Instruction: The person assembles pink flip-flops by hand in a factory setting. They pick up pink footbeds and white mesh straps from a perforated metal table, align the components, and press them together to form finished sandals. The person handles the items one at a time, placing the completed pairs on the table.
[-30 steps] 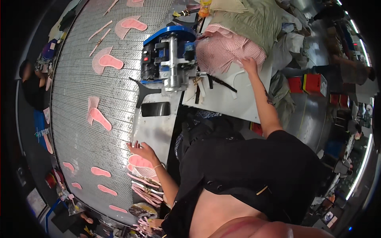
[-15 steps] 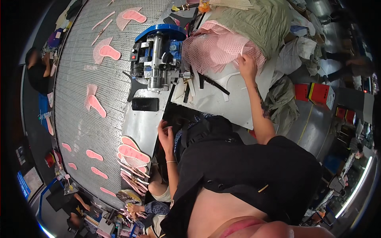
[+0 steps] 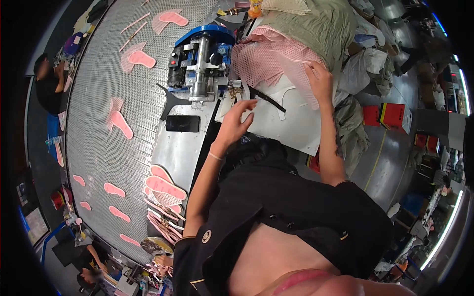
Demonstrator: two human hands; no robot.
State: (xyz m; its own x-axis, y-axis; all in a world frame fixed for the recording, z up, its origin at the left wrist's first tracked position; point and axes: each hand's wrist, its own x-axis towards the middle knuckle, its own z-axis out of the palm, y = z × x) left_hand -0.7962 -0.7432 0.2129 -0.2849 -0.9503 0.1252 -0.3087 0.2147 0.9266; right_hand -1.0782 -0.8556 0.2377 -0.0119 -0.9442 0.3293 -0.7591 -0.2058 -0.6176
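My right hand (image 3: 320, 81) is closed on the edge of a pale pink mesh piece (image 3: 300, 81), which hangs toward me over the white tabletop (image 3: 291, 126). Behind it lies a loose heap of pink mesh fabric (image 3: 254, 61), partly under a green cloth (image 3: 326, 27). My left hand (image 3: 237, 123) is raised over the near left edge of the tabletop. Its fingers are apart and nothing is in them. Just beyond that hand stands a blue and metal machine (image 3: 201, 64) with rollers. Black and white strips (image 3: 269, 101) lie between the machine and the mesh.
A wide metal mesh conveyor (image 3: 94, 163) on the left carries pink insoles (image 3: 142, 59), some with mesh attached. A black phone (image 3: 182, 123) and a stack of pink insoles (image 3: 165, 186) sit along its side. Other people work at the far left and lower left.
My left hand has risen from beside my lap toward the machine and the mesh. My right hand has drawn a mesh piece away from the heap, nearer to me and rightward.
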